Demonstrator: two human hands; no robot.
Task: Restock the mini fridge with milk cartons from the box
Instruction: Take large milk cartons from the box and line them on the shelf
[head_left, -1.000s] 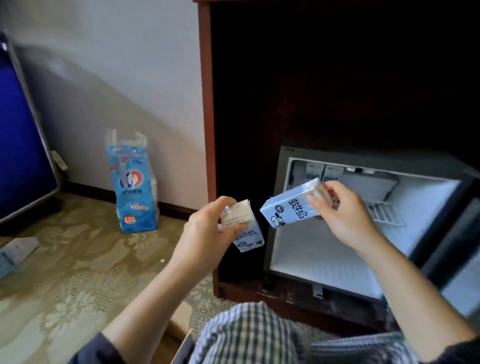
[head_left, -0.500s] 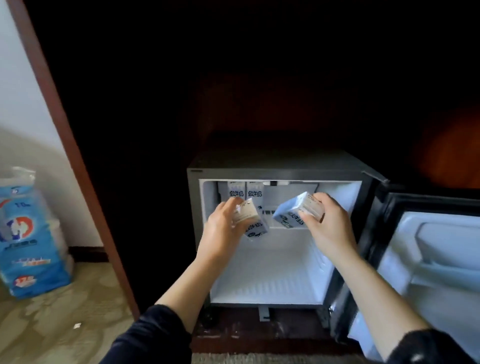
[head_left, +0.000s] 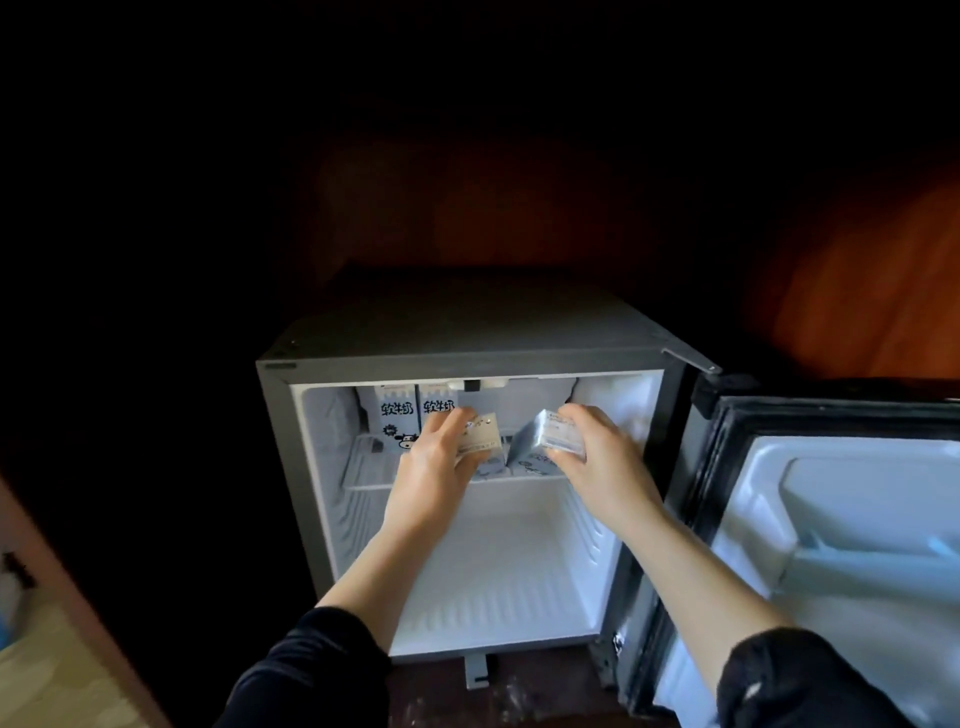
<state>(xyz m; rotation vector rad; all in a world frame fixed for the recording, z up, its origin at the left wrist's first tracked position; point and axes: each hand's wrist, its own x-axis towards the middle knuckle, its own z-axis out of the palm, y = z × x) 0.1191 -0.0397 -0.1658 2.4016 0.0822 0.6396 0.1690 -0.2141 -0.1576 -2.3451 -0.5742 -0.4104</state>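
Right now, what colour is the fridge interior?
White; the fridge interior shows best in head view.

Dark wood cabinet (head_left: 467, 197) fills most of view, interior nearly black w/ faint reddish glow at back. Side panel (head_left: 857, 291) at right catches light, orange-brown grain. Cabinet base (head_left: 519, 701) at bottom: dark, scuffed, whitish marks. Lower left: slanted wood frame post (head_left: 78, 597), pale patterned carpet (head_left: 67, 680) beside it. Blurred blue-white thing (head_left: 8, 597) at left edge, can't ID.

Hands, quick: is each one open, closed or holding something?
Left hand: holding the left carton.
Right hand: holding the right carton.
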